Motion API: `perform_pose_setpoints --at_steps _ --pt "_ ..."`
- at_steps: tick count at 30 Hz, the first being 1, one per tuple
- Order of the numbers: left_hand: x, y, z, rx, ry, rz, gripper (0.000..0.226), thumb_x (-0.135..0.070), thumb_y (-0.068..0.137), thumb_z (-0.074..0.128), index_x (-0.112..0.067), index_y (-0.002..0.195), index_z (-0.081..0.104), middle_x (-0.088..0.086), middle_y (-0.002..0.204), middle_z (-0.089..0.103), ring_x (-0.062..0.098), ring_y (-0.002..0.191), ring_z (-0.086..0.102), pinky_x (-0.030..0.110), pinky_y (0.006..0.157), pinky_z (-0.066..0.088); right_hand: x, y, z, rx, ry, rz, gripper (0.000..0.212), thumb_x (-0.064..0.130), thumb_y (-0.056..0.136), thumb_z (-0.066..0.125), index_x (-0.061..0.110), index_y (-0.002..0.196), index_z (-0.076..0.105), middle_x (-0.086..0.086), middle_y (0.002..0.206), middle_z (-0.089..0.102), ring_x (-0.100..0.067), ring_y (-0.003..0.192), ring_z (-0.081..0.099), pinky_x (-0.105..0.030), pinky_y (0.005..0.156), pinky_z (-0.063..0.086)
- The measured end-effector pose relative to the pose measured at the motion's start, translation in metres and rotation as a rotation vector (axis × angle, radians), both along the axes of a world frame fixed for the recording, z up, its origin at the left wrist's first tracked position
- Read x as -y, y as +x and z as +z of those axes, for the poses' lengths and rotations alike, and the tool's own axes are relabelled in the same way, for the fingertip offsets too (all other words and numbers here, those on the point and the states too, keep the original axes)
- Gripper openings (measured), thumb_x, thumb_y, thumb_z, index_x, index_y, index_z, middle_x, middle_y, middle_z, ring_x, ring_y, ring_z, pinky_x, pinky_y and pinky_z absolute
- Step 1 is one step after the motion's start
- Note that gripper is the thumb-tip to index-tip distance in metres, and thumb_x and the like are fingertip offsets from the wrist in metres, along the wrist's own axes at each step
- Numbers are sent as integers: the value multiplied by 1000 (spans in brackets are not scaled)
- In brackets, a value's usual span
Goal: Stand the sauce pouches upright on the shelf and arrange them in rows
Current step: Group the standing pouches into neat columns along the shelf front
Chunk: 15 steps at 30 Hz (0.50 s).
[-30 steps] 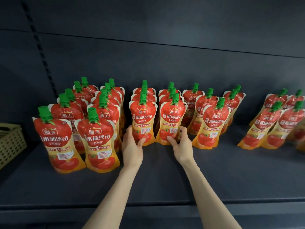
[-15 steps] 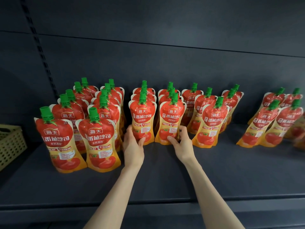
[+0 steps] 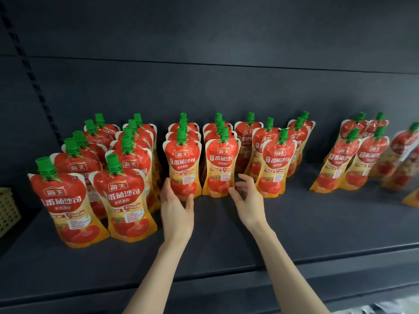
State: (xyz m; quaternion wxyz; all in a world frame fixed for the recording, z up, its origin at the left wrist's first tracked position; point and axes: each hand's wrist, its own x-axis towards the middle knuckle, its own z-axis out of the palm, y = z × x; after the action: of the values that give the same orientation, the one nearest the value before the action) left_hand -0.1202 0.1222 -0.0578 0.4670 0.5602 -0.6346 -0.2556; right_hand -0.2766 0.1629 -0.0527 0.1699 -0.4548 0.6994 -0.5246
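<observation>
I see my left hand (image 3: 175, 208) w/ its grip open wide – thumb on the right, fingers (image 3: 165, 189) on the left, cupped round the bottom of the front pouch (image 3: 182, 164) in the middle row. The thumb and fingers touch its lower edges, but they don't squeeze it. My right hand (image 3: 247, 197) is open too, fingers spread. It sits just beside the next pouch (image 3: 221, 165), at its bottom right corner. I can't tell if it touches – it looks a tiny bit apart.

Both pouches stand upright on the dark shelf (image 3: 294, 223), side by side, w/ more pouches lined up behind them. Two big pouches (image 3: 95, 200) stand nearer to me on the left. More rows stand to the right, and some far-right ones (image 3: 349, 164) lean over. A basket (image 3: 8, 211) peeks in at the left edge.
</observation>
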Motion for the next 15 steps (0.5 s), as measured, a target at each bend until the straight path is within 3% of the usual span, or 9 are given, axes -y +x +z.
perform_pose_setpoints --at_steps 4,7,11,15 --pt "-20 -16 -6 -23 -117 -52 36 -16 86 63 -11 120 52 7 122 53 25 115 53 40 93 49 -31 -20 1 -21 -97 -85 19 17 91 59 15 110 60 3 103 65 -10 94 60 -18 81 50" --pt "-30 -49 -4 -60 -131 -187 27 -13 87 61 -11 113 56 -1 110 56 19 106 56 31 84 50 -46 -46 10 11 -146 -118 9 18 92 58 21 99 62 7 93 67 -5 87 63 -8 72 47" --pt "-32 -102 4 -123 -86 -316 33 -17 87 62 -11 119 53 1 115 57 15 110 54 27 89 48 -49 -86 25 -8 -194 -141 7 21 92 57 23 97 61 11 92 66 0 87 61 -9 72 47" --pt "-22 -154 11 -182 -16 -355 61 -34 82 68 -15 133 41 -7 126 47 6 117 45 24 97 41 -34 -131 28 5 -195 -106 9 19 94 54 23 101 58 10 99 63 -1 93 59 -12 72 47"
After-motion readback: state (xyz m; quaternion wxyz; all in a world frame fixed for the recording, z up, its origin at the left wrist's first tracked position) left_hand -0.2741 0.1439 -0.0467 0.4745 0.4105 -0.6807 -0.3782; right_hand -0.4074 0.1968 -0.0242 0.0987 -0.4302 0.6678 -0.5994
